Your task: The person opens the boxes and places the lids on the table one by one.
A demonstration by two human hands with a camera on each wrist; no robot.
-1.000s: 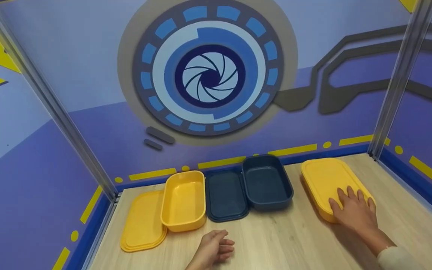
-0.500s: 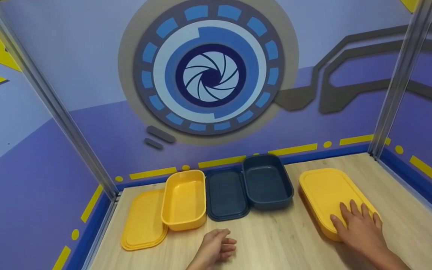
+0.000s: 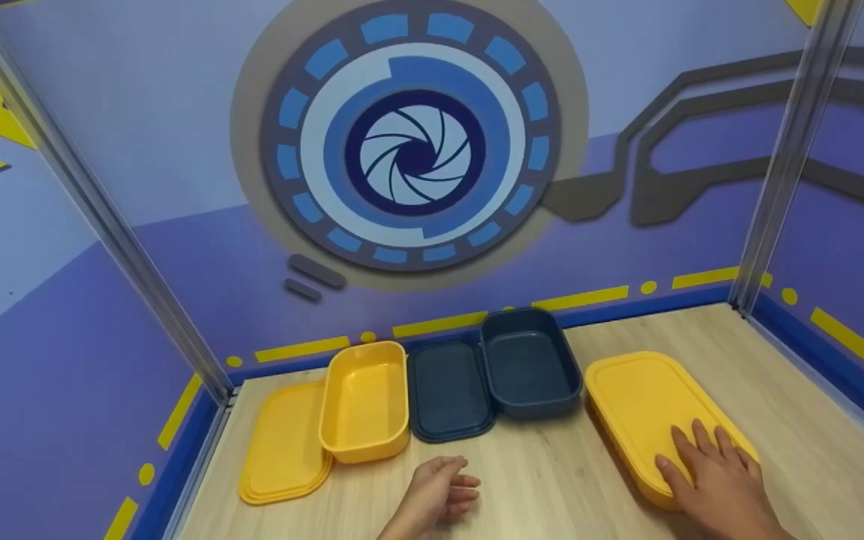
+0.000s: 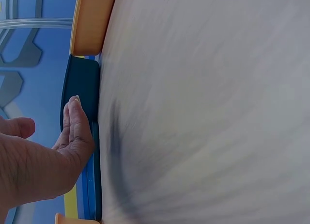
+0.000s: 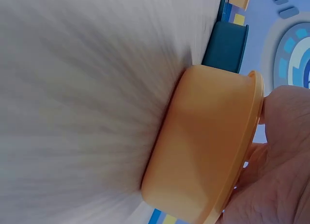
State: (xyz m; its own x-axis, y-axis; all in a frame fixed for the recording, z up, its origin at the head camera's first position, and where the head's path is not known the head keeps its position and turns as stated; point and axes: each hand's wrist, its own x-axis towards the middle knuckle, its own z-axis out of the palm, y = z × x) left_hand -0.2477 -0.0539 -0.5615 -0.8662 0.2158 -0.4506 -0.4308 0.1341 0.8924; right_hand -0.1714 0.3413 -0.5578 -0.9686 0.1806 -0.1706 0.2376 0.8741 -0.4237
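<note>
On the right of the table, a lidded yellow food container [image 3: 646, 397] stands with its lid on. My right hand [image 3: 721, 480] rests on the near end of that lid, fingers spread across the top and thumb near the left edge. In the right wrist view, the side wall of this container [image 5: 198, 141] sits flat on the table and the fingers lie over the lid. My left hand [image 3: 436, 495] holds nothing, its fingers loosely bent, in front of a dark blue lid [image 3: 451, 390]. The left wrist view also shows this hand [image 4: 53, 151] apart from the containers.
Left of the lidded container stands an open dark blue container [image 3: 529, 367]. An open yellow container [image 3: 364, 405] stands beside the blue lid, and a yellow lid [image 3: 282, 442] lies at the far left. A printed wall [image 3: 199, 247] closes off the back.
The lidded yellow container has slid nearer and slightly left under my right hand. My left hand has barely moved, and the other containers and lids stay put.
</note>
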